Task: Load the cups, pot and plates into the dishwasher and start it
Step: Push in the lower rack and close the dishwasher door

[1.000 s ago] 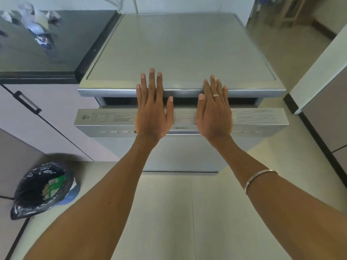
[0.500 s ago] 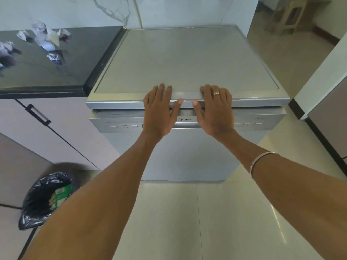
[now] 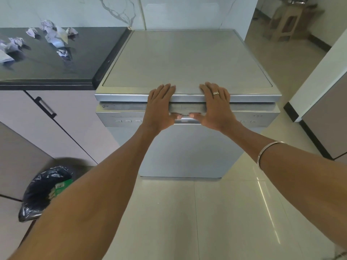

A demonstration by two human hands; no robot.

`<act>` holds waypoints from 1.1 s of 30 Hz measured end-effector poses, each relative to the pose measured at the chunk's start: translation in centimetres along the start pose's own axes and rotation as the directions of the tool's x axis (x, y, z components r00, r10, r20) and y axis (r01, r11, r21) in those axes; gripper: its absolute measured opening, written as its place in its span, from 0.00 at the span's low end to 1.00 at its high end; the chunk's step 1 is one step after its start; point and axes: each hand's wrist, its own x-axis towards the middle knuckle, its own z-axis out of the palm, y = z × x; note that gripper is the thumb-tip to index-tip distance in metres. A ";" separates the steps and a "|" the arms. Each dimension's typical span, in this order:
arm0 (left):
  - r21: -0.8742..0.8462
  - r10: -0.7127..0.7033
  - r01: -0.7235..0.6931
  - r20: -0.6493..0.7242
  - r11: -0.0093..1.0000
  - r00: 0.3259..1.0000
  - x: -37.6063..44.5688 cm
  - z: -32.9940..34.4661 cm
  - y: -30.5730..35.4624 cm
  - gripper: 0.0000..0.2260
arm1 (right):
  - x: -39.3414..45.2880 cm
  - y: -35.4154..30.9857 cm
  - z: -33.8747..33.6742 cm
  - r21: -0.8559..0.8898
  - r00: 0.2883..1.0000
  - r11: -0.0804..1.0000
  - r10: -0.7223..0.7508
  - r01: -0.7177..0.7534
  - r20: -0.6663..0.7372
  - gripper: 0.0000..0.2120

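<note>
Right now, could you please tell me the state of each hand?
Left hand: open, flat against the dishwasher door.
Right hand: open, flat against it too.

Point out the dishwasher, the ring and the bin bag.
dishwasher (image 3: 187,62): head view, bare top panel.
ring (image 3: 215,93): head view, band on right hand finger.
bin bag (image 3: 40,186): head view, black plastic.

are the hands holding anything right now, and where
Nothing is gripped. The left hand and the right hand lie flat against the top front edge of the dishwasher, fingers straight over its top, thumbs on the door's control strip.
</note>
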 end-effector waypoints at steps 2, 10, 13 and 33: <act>0.005 -0.003 0.003 -0.077 1.000 0.997 0.1 0.3 0.4 0.36 | 0.3 -0.4 0.2 -0.004 0.999 0.999 0.040 -0.040 -0.032 0.41; 0.218 -0.021 0.069 -0.215 0.974 0.976 1.2 1.4 1.6 0.18 | 1.8 -1.7 0.0 -0.152 0.989 0.982 0.095 -0.111 -0.111 0.26; 0.217 -0.072 0.115 -0.196 0.969 0.978 1.1 0.8 2.3 0.18 | 1.8 -2.2 -0.2 -0.131 0.985 0.979 0.146 -0.157 -0.094 0.26; 0.209 -0.097 0.037 0.283 0.977 0.954 2.2 -3.5 3.2 0.19 | 2.9 -1.9 -3.1 -0.009 0.896 0.982 0.175 -0.187 0.408 0.23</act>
